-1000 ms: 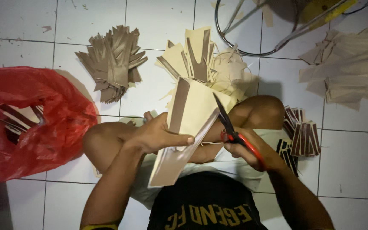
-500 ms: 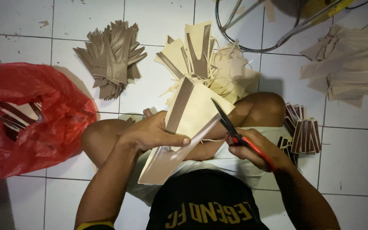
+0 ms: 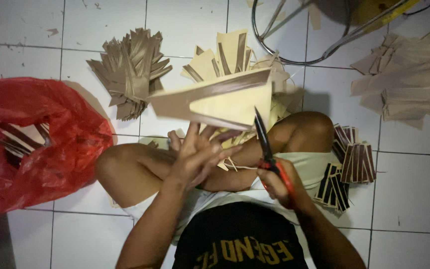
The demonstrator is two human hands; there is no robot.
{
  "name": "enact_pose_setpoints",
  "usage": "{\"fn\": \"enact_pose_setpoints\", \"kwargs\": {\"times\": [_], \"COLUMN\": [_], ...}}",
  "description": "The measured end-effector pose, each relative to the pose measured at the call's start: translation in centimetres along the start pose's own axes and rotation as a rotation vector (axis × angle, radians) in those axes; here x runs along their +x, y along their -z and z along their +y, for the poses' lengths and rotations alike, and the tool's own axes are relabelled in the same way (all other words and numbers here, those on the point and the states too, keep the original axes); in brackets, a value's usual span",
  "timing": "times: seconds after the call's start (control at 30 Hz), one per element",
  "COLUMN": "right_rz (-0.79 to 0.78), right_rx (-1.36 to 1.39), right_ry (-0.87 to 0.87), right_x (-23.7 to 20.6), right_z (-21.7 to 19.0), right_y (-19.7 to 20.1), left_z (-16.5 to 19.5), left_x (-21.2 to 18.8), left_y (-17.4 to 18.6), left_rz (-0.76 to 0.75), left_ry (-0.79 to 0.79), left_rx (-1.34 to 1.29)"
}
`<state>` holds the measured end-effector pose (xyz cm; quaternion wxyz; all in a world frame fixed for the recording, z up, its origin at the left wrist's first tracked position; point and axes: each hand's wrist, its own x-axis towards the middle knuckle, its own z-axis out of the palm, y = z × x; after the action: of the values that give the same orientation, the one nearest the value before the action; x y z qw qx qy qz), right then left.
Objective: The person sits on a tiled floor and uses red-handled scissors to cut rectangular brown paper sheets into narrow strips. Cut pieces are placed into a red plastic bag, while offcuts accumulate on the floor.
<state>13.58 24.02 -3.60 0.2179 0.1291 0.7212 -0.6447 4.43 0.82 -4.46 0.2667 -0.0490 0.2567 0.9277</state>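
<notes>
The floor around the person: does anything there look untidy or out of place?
Yes. Small paper scraps lie loose on the white tiles at upper left, away from the stacks. The red plastic bag sags open, cut pieces poking out.

I see a floor of large white square tiles point(image 3: 414, 194) with dark grout lines, scuffed and flecked with small paper scraps toward the upper left of the frame. At the top right stands the bent metal base of a stool point(image 3: 304, 45), its round tube resting on the tiles. The light is dim and uneven: brighter across the upper middle of the frame, falling off to shadow along the right edge and lower corners.
</notes>
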Motion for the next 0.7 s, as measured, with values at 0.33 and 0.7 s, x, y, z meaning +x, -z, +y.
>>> {"fn": "enact_pose_setpoints", "kwargs": {"times": [0.33, 0.7], "right_rz": [-0.281, -0.37], "right_rx": [0.009, 0.051], "right_ry": [-0.097, -0.177], "right_x": [-0.7, -0.7], "right_z": [-0.1, 0.5], "right_y": [-0.4, 0.5], "left_z": [4.0, 5.6], "left_x": [2.3, 2.3], "left_y": [-1.4, -1.9], "left_rz": [0.035, -0.058], "left_ry": [0.03, 0.044], "left_rx": [0.581, 0.753]}}
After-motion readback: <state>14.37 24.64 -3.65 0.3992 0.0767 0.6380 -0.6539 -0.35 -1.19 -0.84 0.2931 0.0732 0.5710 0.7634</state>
